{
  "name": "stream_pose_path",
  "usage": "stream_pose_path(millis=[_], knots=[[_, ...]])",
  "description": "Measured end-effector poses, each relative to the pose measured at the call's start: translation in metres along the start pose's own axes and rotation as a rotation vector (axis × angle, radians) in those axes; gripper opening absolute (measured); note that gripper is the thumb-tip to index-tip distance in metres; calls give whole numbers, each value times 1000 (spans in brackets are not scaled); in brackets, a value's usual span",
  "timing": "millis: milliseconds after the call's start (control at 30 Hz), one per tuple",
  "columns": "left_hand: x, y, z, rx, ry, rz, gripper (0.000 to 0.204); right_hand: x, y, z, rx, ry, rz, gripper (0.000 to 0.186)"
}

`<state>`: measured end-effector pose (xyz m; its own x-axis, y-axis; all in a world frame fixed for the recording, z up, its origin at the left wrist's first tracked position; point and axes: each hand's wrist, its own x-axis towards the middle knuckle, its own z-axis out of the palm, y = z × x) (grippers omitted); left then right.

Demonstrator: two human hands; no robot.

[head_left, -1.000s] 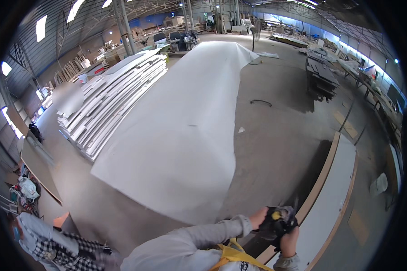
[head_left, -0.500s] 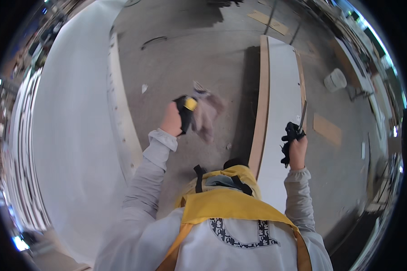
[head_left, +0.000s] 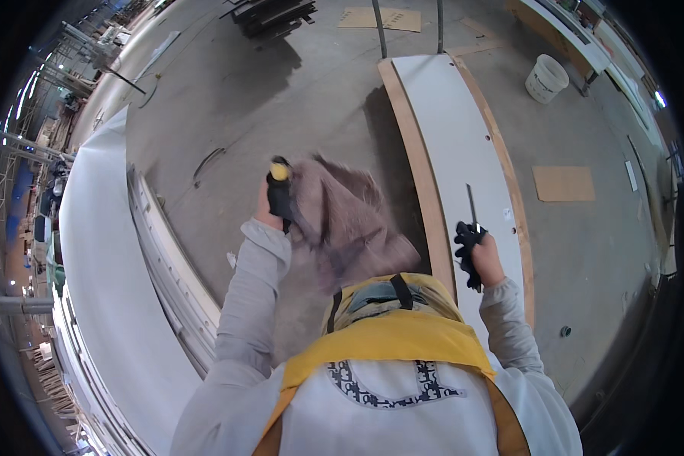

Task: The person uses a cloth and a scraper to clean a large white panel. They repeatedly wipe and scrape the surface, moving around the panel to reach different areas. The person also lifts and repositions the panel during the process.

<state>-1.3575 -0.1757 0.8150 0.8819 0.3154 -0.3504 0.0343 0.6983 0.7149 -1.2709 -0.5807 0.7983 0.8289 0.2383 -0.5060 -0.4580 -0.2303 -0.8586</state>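
My left hand (head_left: 272, 201), in a black glove with a yellow patch or object at its top, is closed on a brownish-pink rag (head_left: 342, 213). The rag hangs spread out and blurred to the right of that hand, above the floor. Over the long white panel (head_left: 441, 106) with wooden edges, my right hand (head_left: 479, 258), also black-gloved, grips a thin metal-shafted hand tool (head_left: 471, 201). Its shaft points away from me; the exact kind is unclear. A yellow apron (head_left: 395, 338) covers my front.
On the left lies a big white sheet (head_left: 106, 266) beside a long pale rail (head_left: 171, 239). A white bucket (head_left: 547, 80) and a flat cardboard piece (head_left: 564, 184) are on the floor at right. Dark stacked bars (head_left: 270, 19) stand at the far side.
My left hand has moved a little left and the rag has swung out wider. My right hand has moved left over the panel, its tool now tilted left. The view has turned.
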Motion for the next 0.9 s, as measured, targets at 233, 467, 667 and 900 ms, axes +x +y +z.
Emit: stream_pose_path(millis=[233, 467, 667, 900], knots=[[162, 11, 68, 497, -254, -103, 29, 153, -63, 20, -62, -112, -177, 15], [340, -48, 58, 513, -110, -337, 25, 243, -95, 17, 222, 231, 167, 19], [511, -84, 90, 782, -154, -347, 22, 276, -83, 35, 414, 449, 259, 19], [675, -125, 133, 822, -172, -181, 28, 356, -92, 34, 621, 568, 431, 23]])
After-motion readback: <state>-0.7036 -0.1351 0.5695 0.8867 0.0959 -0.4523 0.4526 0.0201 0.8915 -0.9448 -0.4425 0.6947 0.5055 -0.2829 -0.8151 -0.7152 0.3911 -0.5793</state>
